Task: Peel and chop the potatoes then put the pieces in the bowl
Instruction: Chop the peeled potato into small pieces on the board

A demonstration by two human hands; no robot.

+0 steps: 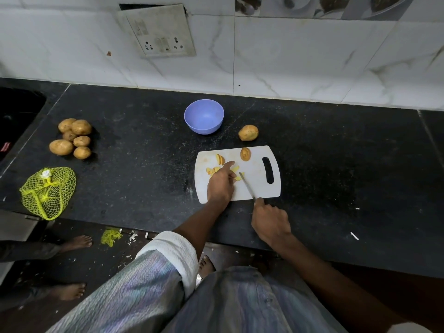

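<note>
Several potato pieces (217, 169) lying on the white cutting board (257, 186), partly under the left hand (221, 185), fingers curling down onto them, forefinger extended. Right hand (270, 222) gripping the knife (247, 186), blade tip just beside those pieces. Sitting unfilled beyond the board: blue bowl (204, 116).

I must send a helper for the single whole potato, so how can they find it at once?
On the black counter, find the blue bowl. The lone potato lies to its right, just beyond the white cutting board. Unlike the heap of potatoes, it lies alone.
</note>
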